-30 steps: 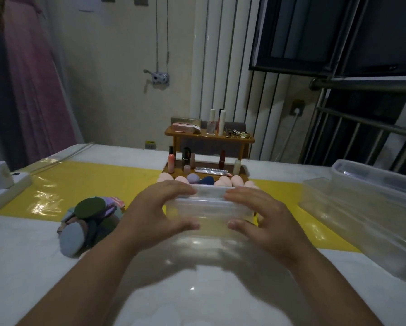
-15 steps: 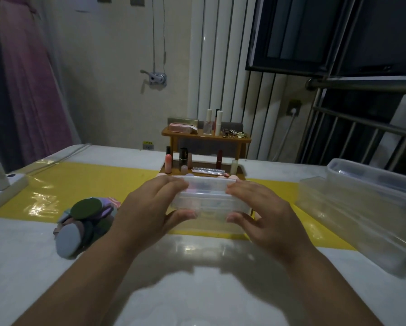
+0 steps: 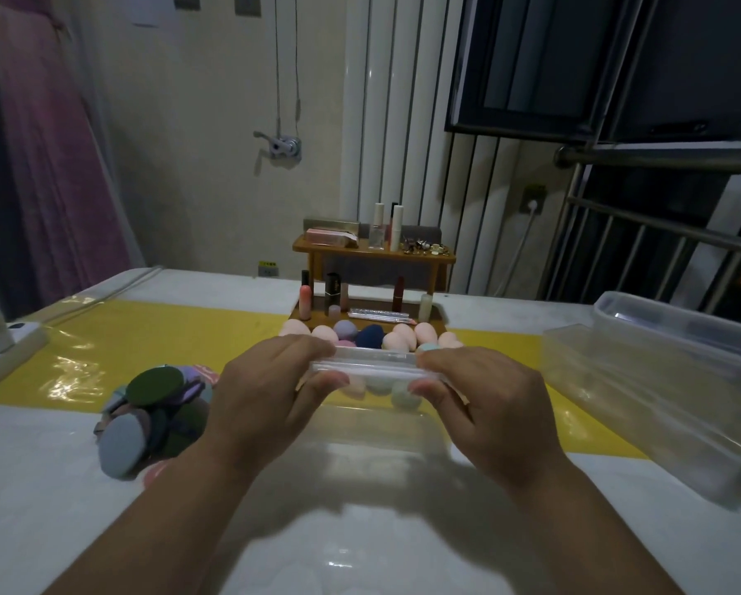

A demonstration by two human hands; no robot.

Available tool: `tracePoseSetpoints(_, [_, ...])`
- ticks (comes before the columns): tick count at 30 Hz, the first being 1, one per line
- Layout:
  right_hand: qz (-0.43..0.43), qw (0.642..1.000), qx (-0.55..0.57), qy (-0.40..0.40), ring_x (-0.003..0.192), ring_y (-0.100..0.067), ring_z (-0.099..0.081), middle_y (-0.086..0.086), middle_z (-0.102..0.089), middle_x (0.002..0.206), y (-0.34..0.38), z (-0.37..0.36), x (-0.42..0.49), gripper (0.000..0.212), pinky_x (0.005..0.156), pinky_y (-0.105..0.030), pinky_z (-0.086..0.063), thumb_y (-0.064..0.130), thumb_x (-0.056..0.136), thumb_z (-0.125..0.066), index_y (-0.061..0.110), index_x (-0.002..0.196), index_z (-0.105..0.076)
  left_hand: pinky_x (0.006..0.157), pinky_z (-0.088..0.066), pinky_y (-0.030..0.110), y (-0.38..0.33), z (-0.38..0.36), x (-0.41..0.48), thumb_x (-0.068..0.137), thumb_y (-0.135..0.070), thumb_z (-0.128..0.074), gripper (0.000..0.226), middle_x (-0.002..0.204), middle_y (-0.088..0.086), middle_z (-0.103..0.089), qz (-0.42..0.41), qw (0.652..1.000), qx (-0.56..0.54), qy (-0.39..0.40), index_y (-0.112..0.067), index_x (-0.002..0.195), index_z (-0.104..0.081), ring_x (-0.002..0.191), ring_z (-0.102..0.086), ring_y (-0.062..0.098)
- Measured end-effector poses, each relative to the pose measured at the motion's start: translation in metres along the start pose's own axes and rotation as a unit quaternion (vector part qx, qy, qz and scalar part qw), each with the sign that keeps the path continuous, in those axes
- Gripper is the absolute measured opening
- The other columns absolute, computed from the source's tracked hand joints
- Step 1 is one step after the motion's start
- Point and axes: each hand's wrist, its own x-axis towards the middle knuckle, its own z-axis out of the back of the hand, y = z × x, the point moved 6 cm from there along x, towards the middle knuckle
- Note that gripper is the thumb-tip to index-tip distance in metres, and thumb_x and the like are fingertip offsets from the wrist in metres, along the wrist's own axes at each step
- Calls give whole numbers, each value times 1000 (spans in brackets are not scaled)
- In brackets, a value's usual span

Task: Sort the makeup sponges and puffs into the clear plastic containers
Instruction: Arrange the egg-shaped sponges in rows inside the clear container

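Evidently the left hand (image 3: pixel 270 392) and right hand (image 3: pixel 484 405) pinch the clear lid (image 3: pixel 375 365) by its ends, level above its container (image 3: pixel 381 427), likely opening it for sponges (image 3: pixel 403 334).

Bare counter (image 3: pixel 38 508) lay open at near left and close before me. Puff pile (image 3: pixel 154 418) crowded my left forearm. Sponge row (image 3: pixel 403 334) and wooden rack (image 3: pixel 373 255) closed the far side. Long clear containers (image 3: pixel 643 405) walled the right.

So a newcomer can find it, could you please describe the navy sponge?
Start at the wooden cosmetics shelf at the table's far side. A row of egg-shaped sponges lies before it; the navy sponge is the only dark one among pale neighbours.
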Motion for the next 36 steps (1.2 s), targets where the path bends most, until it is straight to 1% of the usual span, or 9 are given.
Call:
tracePoseSetpoints(4, [-4,1000,17,1,75,-20,-69,0,-75,84,-3,-1,-2,32,60,-39,-54,37,95,-56,12,92,-76,69,-48,21,4,-5,-4,97,-58,-43,58,95,4,-73,1,999,-53,12,-8,104,-71,85,-63,13])
tracePoseSetpoints(8, [-9,1000,16,-2,73,-20,-68,1,-75,85,-5,-2,-2,34,59,-38,-54,38,97,-54,12,95,-76,70,-51,29,16,-9,-11,85,-40,-56,38,114,-10,-65,77,974,-214,5,-30,121,-56,98,-62,13])
tracePoseSetpoints(14, [-55,998,25,-21,82,-14,-68,-1,-76,92,-8,1,-2,50,74,-26,-53,49,100,-45,10,100,-76,78,-44,21,41,-16,-12,60,-17,-50,23,92,-5,-62,224,909,-349,-45,-39,60,-55,94,-58,16])
tracePoseSetpoints(18, [-135,989,53,-25,62,-11,-58,3,-72,83,-15,0,-3,28,55,-18,-45,52,91,-53,26,100,-58,83,-47,33,57,-33,-24,59,-6,-53,23,107,-5,-71,343,847,-406,-24,-22,46,-64,104,-64,14])
tracePoseSetpoints(23, [-138,987,36,-68,51,-18,-56,-1,-66,68,-14,4,-3,27,41,-30,-46,45,92,-55,20,86,-51,77,-50,29,48,-44,-27,61,-8,-53,27,87,-8,-76,396,802,-446,-7,-21,57,-77,93,-66,12])
tracePoseSetpoints(26, [-141,987,37,-65,54,-18,-56,-2,-66,71,-13,0,-3,31,43,-33,-47,43,94,-54,13,83,-57,88,-55,45,47,-57,-31,57,-7,-51,33,85,7,-75,447,764,-464,28,-16,69,-81,97,-65,32])
tracePoseSetpoints(31, [-209,971,112,-44,95,-11,-60,6,-62,108,-26,-7,-8,16,72,-21,-53,28,89,-68,16,97,-63,101,-46,53,41,-61,-31,59,-5,-53,41,93,4,-76,476,723,-498,45,-24,80,-82,103,-64,35])
tracePoseSetpoints(33, [-243,965,100,-11,115,-17,-56,3,-56,125,-33,-14,-12,17,86,-32,-54,16,85,-75,19,95,-62,103,-43,55,41,-59,-30,62,-9,-61,36,100,7,-75,473,729,-493,42,-26,87,-82,108,-63,41])
tracePoseSetpoints(36, [-296,948,112,26,111,-8,-54,12,-48,119,-41,-25,-17,28,86,-32,-54,8,82,-73,29,94,-60,105,-40,59,42,-57,-30,69,-6,-65,37,108,9,-74,462,737,-492,44,-25,97,-79,113,-59,44])
